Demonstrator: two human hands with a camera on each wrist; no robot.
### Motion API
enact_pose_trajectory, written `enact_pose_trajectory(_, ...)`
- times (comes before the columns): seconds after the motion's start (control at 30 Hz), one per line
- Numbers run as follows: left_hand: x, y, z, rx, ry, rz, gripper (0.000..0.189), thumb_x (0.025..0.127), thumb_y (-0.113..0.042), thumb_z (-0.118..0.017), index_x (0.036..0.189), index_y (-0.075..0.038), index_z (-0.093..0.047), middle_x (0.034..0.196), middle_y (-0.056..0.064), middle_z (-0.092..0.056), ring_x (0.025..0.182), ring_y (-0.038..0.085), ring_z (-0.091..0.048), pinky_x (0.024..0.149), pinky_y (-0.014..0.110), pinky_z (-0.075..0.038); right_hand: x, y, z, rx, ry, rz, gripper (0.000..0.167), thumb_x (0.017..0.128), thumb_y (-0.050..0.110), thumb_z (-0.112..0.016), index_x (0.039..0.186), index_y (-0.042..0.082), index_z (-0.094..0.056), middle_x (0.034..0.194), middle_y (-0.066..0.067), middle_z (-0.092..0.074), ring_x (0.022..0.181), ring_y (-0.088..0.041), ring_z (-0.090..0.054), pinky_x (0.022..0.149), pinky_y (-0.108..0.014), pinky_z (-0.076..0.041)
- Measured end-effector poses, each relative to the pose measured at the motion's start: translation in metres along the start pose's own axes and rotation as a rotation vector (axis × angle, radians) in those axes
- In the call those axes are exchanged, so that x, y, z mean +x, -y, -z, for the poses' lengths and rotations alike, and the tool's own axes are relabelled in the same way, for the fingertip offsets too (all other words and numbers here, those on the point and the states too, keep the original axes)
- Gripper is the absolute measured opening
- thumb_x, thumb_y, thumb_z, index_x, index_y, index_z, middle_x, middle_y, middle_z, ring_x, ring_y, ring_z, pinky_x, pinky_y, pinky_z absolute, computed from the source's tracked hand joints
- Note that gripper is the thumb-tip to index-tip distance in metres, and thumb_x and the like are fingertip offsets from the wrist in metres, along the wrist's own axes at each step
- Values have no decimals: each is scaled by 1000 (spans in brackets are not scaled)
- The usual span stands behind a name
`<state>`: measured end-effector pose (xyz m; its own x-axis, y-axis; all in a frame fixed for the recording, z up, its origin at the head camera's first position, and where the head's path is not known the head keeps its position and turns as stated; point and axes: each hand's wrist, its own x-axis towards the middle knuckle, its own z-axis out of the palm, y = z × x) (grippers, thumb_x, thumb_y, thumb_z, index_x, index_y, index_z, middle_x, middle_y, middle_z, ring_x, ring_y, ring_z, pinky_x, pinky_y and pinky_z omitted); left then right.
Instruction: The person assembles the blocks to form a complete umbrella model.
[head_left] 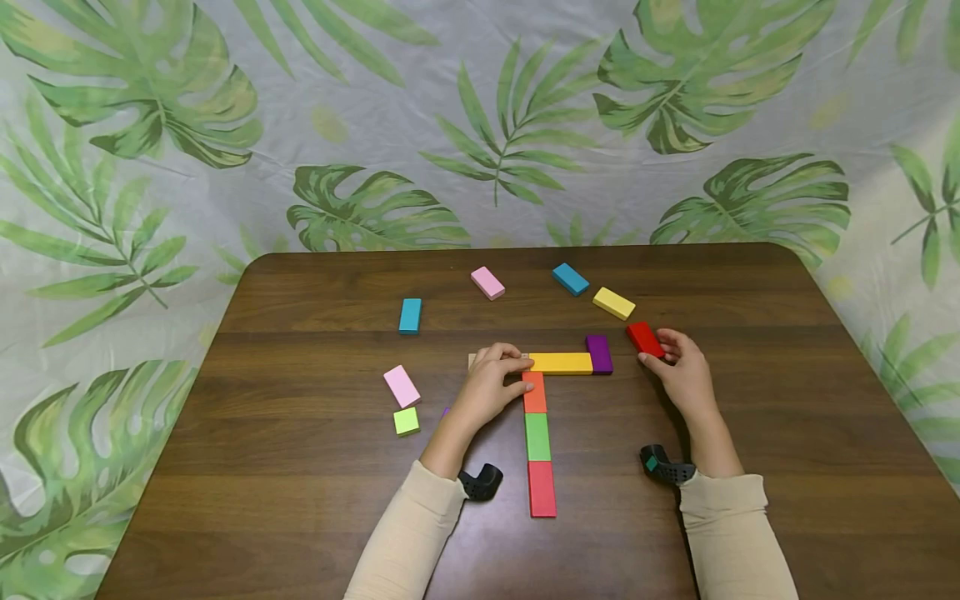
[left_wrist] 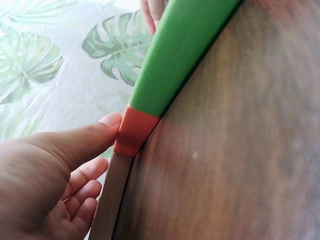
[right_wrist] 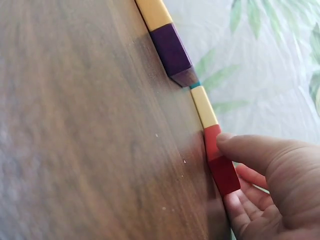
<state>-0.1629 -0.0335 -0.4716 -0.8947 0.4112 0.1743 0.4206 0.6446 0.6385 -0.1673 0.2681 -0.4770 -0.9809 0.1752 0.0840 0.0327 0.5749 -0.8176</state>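
My right hand (head_left: 684, 371) pinches a red block (head_left: 643, 338) between thumb and fingers at the right; the right wrist view shows the thumb on its near face. My left hand (head_left: 491, 387) lies over a plain wood block (head_left: 472, 360), most of it hidden, with the thumb touching an orange block (head_left: 535, 393). Its other fingers look loosely bent in the left wrist view. Beside the wood block runs a long yellow block (head_left: 561, 363), ending at an upright-set purple block (head_left: 599, 354). Below the orange block, a green block (head_left: 537, 437) and a coral-red block (head_left: 542, 489) continue a column.
Loose blocks lie around: a pale yellow block (head_left: 614, 303), two blue blocks (head_left: 570, 279) (head_left: 410, 317), two pink blocks (head_left: 487, 283) (head_left: 402, 386) and a lime block (head_left: 407, 421). A purple piece (head_left: 446, 412) peeks out by the left wrist. The brown table (head_left: 300, 500) meets a leaf-print cloth behind.
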Motion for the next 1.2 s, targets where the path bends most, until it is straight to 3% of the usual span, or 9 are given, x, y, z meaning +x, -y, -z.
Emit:
enact_pose_trajectory(0.33,0,0,0,-4,-3,-6,34,79,-26,-69,111,-15,-66,113,1,-50,107,21,-40,89,35,-32,-1,0,0,-127,-17,26,41,82,8,-64,118,-8,-52,105,-25,-51,91,-36,-50,80,-44,-40)
enact_pose_trajectory(0.83,1,0,-1,-3,-7,-11,34,79,-26,-69,111,-15,-66,113,1,-50,105,21,-40,89,35,-33,0,7,-1,-90,-65,61,39,83,6,-62,119,-7,-52,109,-25,-50,93,-36,-53,81,-46,-42)
enact_pose_trajectory(0.93,0,-1,0,-8,-6,-9,34,79,-26,-69,111,-14,-66,113,1,-50,105,21,-40,89,35,-33,1,12,-1,-76,-79,72,39,83,6,-62,118,-7,-53,109,-24,-51,93,-34,-54,80,-43,-43)
enact_pose_trajectory(1.2,1,0,0,-6,-11,-12,33,79,-26,-70,110,-14,-66,112,1,-50,105,21,-41,88,35,-33,6,29,-2,-16,-113,85,38,83,8,-63,118,-3,-55,107,-19,-53,91,-28,-53,75,-22,-42)
